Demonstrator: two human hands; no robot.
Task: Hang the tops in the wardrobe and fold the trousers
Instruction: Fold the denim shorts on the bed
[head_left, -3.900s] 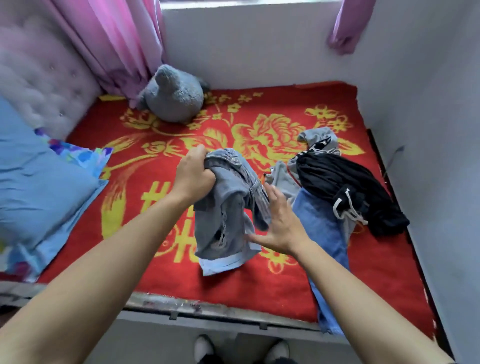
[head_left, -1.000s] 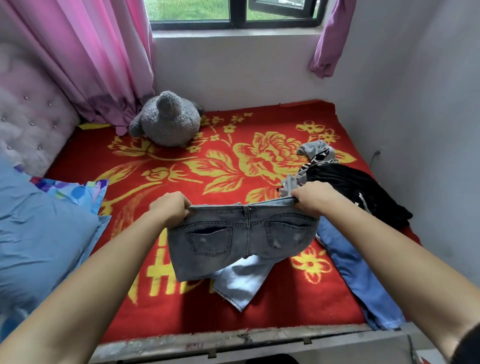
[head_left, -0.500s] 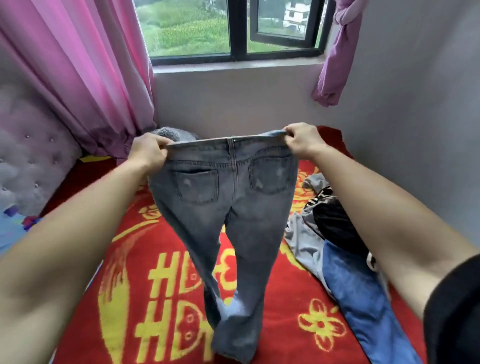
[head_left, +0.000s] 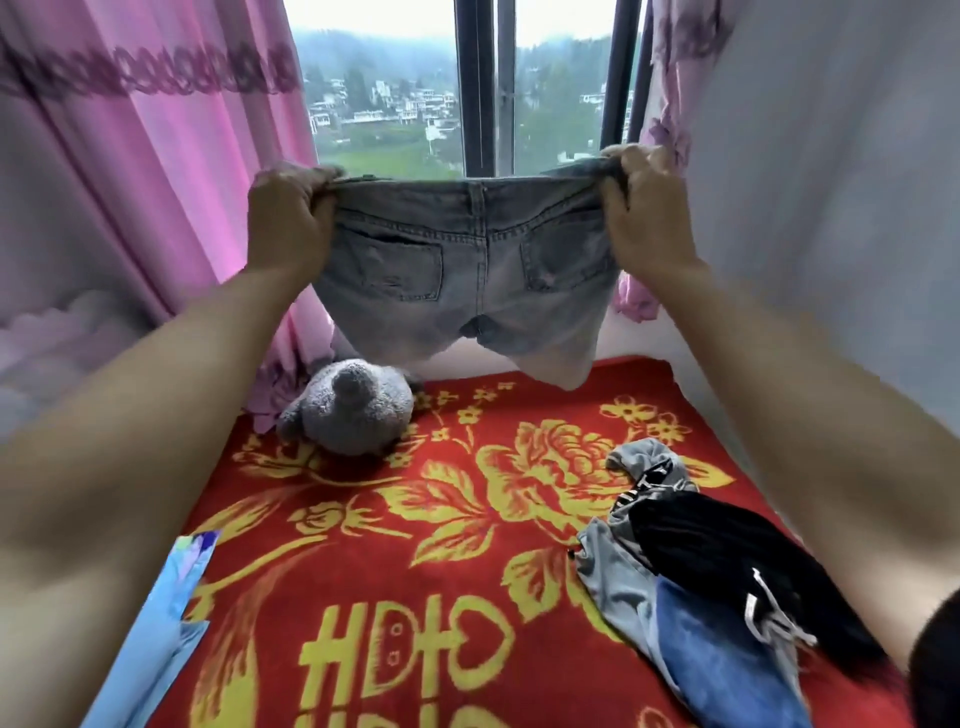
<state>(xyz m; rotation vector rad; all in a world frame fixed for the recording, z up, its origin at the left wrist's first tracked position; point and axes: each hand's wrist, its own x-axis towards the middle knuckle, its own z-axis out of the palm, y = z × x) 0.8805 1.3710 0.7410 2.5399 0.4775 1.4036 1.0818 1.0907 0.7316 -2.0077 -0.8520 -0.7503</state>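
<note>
Head view: the grey jeans (head_left: 467, 270) hang in the air in front of the window (head_left: 478, 78), well above the red blanket (head_left: 467, 545) on the bed. The left hand (head_left: 283, 218) grips one end of the waistband with fingers curled round the denim. The right hand (head_left: 641, 208) is bunched on the other end in the same way. The waistband runs level from hand to hand, pulled nearly taut, and the back pockets face the camera.

The garment lies below the grip, with its long axis dropping from the waistband toward the bed. Only the seat and the tops of the legs show, and the legs seem to trail away from the camera, so their ends cannot be seen. Both hands are equally near.

A fold probably starts by bringing one hand across to the other so that leg meets leg. The open stretch of blanket below is the likely place to lay them.

To the right on the blanket lie a black garment (head_left: 727, 561), blue trousers (head_left: 722, 660) and a grey garment (head_left: 613, 571) in a heap. A grey plush toy (head_left: 348, 415) sits near the pink curtain (head_left: 156, 182).
</note>
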